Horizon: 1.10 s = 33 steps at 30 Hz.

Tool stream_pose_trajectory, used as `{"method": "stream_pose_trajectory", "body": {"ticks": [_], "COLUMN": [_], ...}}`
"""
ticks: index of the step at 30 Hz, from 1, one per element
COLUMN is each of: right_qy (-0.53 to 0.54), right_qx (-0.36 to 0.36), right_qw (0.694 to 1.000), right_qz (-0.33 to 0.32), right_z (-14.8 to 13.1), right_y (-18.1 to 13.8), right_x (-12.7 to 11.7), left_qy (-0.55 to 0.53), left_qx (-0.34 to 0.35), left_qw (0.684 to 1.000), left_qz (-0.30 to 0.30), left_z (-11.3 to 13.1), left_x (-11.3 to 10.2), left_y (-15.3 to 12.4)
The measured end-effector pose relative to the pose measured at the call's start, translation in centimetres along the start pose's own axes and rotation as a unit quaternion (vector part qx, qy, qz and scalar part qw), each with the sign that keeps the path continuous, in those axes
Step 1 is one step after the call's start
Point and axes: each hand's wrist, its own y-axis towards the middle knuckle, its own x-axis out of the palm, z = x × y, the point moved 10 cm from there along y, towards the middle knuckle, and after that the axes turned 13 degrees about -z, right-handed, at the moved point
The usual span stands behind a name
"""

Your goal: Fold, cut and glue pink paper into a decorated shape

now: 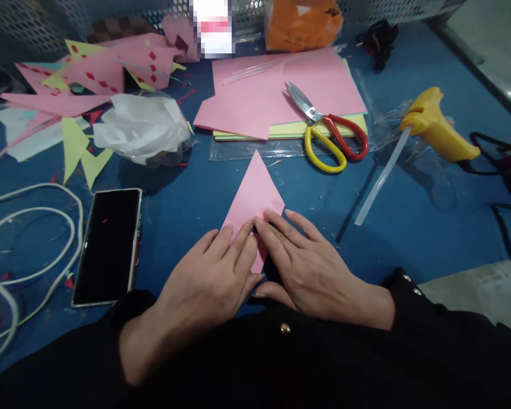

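A folded piece of pink paper (pixel 255 190) lies on the blue tabletop in front of me, its pointed tip facing away. My left hand (pixel 215 267) is closed over the paper's lower left part, fingertips holding it down and thumb near the bottom corner. Stretched across the lower right side is my right hand (pixel 304 258), with its fingers apart and its fingertips pressing on the paper beside those of the left. The thumb of that hand stays separate, close to the left thumb. Both hands partly cover the lower folds.
Scissors (pixel 317 122) rest open on stacked pink and yellow sheets (pixel 323 79). A yellow glue gun (pixel 440 125) with a clear glue stick (pixel 383 176) is at right. Leftward are a phone (pixel 107 247), a white cable (pixel 79 227), crumpled white plastic (pixel 142 128) and paper cutouts (pixel 106 65).
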Motion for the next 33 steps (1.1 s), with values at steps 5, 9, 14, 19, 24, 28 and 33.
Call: {"method": "stream_pose_trajectory", "body": {"ticks": [5,9,14,19,24,28,33], "right_qy": [-0.008,-0.003,-0.018,-0.033,-0.029,0.007,0.033], "right_qx": [0.039,0.056,0.066,0.053,0.049,0.054,0.052], "right_qw": [0.999,0.998,0.997,0.997,0.997,0.996,0.995], "right_qz": [0.019,0.022,0.036,0.038,0.057,0.073,0.077], "right_z": [0.6,1.1,1.2,0.8,0.8,1.5,1.7], "right_y": [-0.8,-1.3,-1.5,-1.3,-1.3,-1.5,-1.0], "right_x": [-0.5,-0.7,-1.0,-1.1,-1.2,-1.3,-1.5], "left_qy": [0.001,0.007,0.014,0.025,-0.004,-0.033,-0.070], "left_qx": [-0.011,-0.013,-0.011,-0.014,-0.024,-0.042,-0.066], "left_qw": [1.000,1.000,1.000,1.000,1.000,0.998,0.995], "left_qz": [-0.007,0.001,0.001,0.004,-0.015,-0.021,-0.032], "left_z": [-0.1,-0.1,0.0,0.1,-0.1,-0.3,-0.6], "left_x": [0.3,0.0,0.2,0.1,0.2,0.4,0.9], "left_y": [0.0,0.1,0.0,0.0,0.1,-0.2,-0.6]}}
